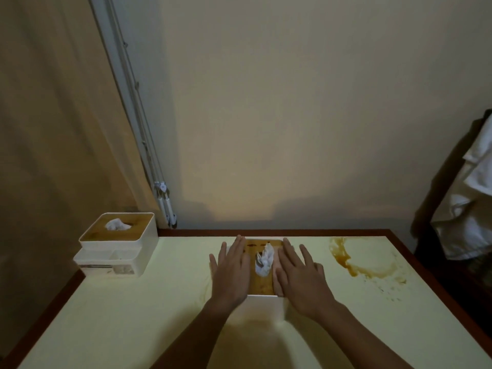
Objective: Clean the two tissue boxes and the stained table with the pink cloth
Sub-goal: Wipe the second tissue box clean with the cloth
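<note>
The nearer tissue box [263, 307] stands mid-counter directly under both hands, its wooden lid showing between them with a white tissue [265, 259] sticking up from the slot. The left hand [231, 270] lies flat on the lid's left side, its fingers [238, 246] straight and slightly spread, gripping nothing. The right hand [300, 275] lies flat on the right side, fingers [288, 249] straight too, pressing what looks like the pink cloth [277, 286], of which only a pale strip shows by the thumb. The second tissue box [117, 243] sits well apart at the far left corner of the counter [133, 315], a crumpled tissue [115, 225] in its opening and a low front tray whose contents I cannot tell. A brown stain [354, 262] spreads on the counter right of the hands.
</note>
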